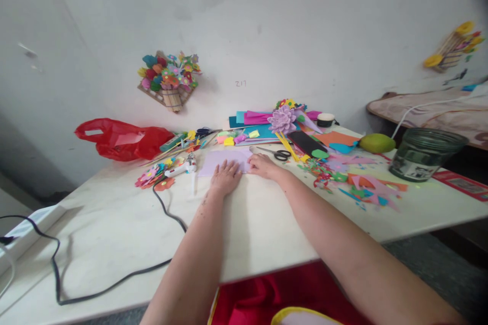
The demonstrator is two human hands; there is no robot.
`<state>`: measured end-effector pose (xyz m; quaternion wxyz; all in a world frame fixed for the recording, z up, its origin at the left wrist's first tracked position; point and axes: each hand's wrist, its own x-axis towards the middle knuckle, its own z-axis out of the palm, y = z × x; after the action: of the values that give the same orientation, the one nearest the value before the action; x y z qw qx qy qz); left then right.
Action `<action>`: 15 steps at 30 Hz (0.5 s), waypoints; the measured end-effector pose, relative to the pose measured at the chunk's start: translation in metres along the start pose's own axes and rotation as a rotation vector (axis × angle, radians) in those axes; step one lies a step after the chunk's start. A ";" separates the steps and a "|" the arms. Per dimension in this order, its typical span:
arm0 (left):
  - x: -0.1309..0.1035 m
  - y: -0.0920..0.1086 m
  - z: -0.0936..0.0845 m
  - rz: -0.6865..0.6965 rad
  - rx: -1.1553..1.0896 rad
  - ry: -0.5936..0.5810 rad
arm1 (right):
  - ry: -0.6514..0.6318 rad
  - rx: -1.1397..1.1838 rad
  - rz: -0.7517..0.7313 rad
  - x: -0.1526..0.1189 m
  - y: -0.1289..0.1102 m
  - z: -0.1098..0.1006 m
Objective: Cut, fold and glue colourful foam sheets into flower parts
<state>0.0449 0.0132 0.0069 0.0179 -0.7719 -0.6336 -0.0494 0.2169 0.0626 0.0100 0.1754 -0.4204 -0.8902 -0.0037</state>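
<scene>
A thin lilac craft sheet lies flat on the white table, partly hidden under both hands. My left hand rests on it, open, with the fingers stretched out. At the sheet's right side, my right hand has its fingers bent and closed on the edge. Just beyond that hand lie scissors with dark handles. A white glue gun stands left of the sheet, close to several colourful flower cut-outs.
A black cord crosses the table's left side to a power strip. Behind are a red bag and a lilac flower. On the right are a phone, paper scraps, a green fruit and a glass jar.
</scene>
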 end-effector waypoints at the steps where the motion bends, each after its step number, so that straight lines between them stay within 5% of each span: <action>1: 0.001 0.000 0.001 0.002 -0.004 0.007 | -0.009 -0.005 0.007 0.000 0.000 0.000; 15: 0.007 0.000 0.003 -0.181 -0.062 -0.050 | -0.057 0.011 0.038 -0.005 0.012 -0.006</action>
<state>0.0464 0.0208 0.0045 -0.0265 -0.7127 -0.6991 -0.0510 0.2306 0.0656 0.0125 0.1525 -0.4362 -0.8867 0.0165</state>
